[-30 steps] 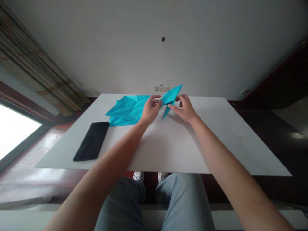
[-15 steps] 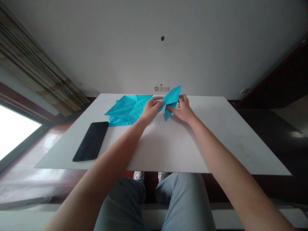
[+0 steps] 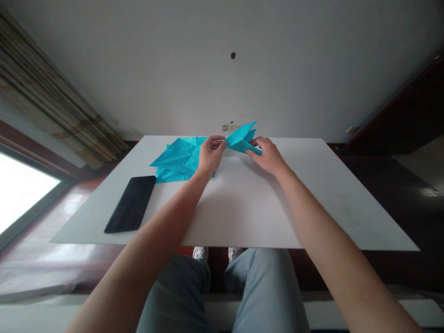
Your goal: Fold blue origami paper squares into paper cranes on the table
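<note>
A folded piece of blue origami paper (image 3: pixel 240 137) with pointed flaps is held just above the table, between my two hands. My left hand (image 3: pixel 211 152) is closed, its thumb and fingers pinching the left end of the folded paper. On the other side, my right hand (image 3: pixel 266 155) grips the lower right flap between thumb and fingers; part of the fingers is hidden behind the paper. Left of my left hand lies a creased blue sheet (image 3: pixel 178 159), spread on the table and partly covered by that hand.
The white table (image 3: pixel 243 212) has its front edge near my knees. A black phone or tablet (image 3: pixel 131 203) lies at its left side. A wall with sockets (image 3: pixel 231 128) stands behind the table, and a curtain (image 3: pixel 58 88) hangs at the left.
The folded paper has turned between my hands, its lower flap swinging from pointing down to pointing right. My left hand has shifted slightly left; the creased sheet and the black device stay put.
</note>
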Motion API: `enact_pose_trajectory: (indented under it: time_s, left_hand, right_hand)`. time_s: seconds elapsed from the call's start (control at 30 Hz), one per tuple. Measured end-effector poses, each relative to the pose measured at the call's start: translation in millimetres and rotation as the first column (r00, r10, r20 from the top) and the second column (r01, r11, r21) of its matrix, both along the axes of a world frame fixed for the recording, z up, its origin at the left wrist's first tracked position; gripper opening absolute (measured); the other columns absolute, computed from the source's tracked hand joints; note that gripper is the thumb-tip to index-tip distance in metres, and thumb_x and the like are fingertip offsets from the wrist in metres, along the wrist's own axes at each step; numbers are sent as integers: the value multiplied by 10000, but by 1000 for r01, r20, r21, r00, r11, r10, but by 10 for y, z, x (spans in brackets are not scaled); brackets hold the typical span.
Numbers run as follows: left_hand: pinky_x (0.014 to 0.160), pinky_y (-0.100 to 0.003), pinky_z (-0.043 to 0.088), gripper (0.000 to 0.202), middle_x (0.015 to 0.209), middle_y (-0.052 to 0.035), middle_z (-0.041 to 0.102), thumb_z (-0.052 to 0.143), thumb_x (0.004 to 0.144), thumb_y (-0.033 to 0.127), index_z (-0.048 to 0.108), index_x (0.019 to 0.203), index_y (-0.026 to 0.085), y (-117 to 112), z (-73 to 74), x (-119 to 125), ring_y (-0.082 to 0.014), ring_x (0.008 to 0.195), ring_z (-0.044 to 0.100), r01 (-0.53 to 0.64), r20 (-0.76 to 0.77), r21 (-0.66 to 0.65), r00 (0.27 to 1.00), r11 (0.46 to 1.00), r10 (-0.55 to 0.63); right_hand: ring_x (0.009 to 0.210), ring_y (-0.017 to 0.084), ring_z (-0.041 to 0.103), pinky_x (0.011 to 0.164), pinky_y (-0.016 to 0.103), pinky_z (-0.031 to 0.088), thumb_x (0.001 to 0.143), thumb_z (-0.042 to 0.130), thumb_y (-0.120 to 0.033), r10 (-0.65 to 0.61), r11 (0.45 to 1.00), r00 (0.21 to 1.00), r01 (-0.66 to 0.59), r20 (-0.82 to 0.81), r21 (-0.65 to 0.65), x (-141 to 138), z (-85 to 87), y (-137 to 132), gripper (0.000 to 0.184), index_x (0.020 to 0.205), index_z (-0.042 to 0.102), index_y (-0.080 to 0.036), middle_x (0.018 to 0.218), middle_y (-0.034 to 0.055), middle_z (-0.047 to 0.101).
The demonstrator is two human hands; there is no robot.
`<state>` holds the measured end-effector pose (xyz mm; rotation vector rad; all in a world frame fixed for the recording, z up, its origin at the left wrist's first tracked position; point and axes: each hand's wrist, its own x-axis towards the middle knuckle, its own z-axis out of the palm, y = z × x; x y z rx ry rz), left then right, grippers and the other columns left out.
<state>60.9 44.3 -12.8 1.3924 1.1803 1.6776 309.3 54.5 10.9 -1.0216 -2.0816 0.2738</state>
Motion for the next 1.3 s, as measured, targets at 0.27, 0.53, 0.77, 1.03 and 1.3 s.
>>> enact_pose_trajectory:
  time_s: [0.27, 0.53, 0.77, 1.03, 1.3]
  left_hand:
    - [929, -320, 625, 136, 1137, -67, 846, 797, 1003, 196, 772, 1128, 242, -45, 66, -17, -199, 1073, 784, -150, -139, 111, 976, 982, 165]
    - [986, -358, 631, 204, 1095, -56, 849, 820, 1013, 222, 747, 1202, 245, -93, 134, -92, -209, 1092, 811, -167, -185, 123, 965, 978, 188]
    - [954, -343, 650, 245, 1042, -51, 861, 865, 956, 206, 752, 1171, 233, -32, 199, -253, -211, 1044, 834, -207, -152, 121, 963, 971, 224]
    - [995, -344, 652, 153, 1118, -62, 859, 787, 1004, 201, 783, 1152, 242, -55, 256, -339, -208, 1072, 819, -221, -307, 264, 903, 939, 299]
    - [1080, -452, 628, 523, 1301, -118, 845, 978, 862, 408, 786, 1318, 240, -201, 275, -284, -296, 1172, 805, -50, -631, 107, 769, 993, 107]
  right_hand:
    - [932, 317, 690, 854, 445, 499, 966, 747, -330, -108, 994, 992, 109, 68, -9, 74, 112, -70, 96, 935, 676, -274, 984, 96, 789]
    - [755, 227, 572, 735, 376, 386, 977, 737, -436, -128, 981, 992, 124, -18, -152, 138, 207, -158, 222, 907, 604, -272, 797, 9, 660]
    - [771, 219, 551, 735, 367, 388, 937, 761, -472, -129, 977, 990, 117, -57, -181, 258, 245, -130, 262, 878, 613, -264, 775, 0, 634]
    - [859, 279, 659, 800, 401, 445, 948, 792, -376, -300, 954, 954, 301, 5, -12, 359, 181, 35, 189, 871, 656, -270, 906, 65, 766]
    - [1044, 345, 760, 1008, 494, 529, 926, 748, -172, -218, 973, 976, 216, 17, 79, 328, 143, 37, 125, 978, 781, -280, 1071, 79, 875]
